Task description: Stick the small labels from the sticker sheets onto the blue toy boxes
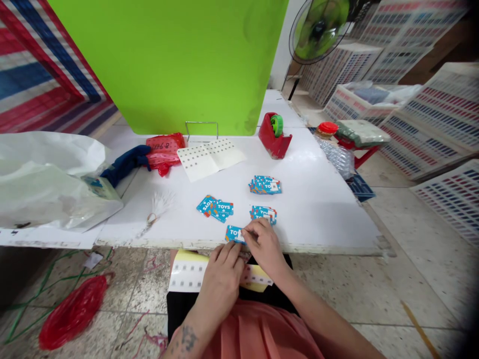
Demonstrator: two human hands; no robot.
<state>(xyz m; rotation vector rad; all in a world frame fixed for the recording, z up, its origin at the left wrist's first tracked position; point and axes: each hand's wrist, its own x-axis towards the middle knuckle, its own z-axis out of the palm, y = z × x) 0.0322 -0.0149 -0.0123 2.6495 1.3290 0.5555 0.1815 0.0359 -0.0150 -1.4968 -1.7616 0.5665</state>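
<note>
A blue card (pixel 232 232) printed with "TOYS" lies at the table's near edge. My left hand (pixel 223 269) is closed, fingers together, with its fingertips at the card's lower edge. My right hand (pixel 265 244) pinches a small white sticker (pixel 240 234) on the card's right part; its fingers partly cover it. In my lap, below both hands, rests a sticker sheet (pixel 187 275) with a yellow backing. A card pile (pixel 265 213) lies just beyond my right hand, another stack (pixel 265 185) farther back, and loose cards (pixel 217 207) to the left.
A red tape dispenser (pixel 275 135) stands at the back right. White sticker sheets (pixel 210 157) and a red plastic packet (pixel 164 149) lie before a green board (pixel 179 65). At left sits a white bag (pixel 48 179). Crates (pixel 441 104) and a fan (pixel 320 30) are at right.
</note>
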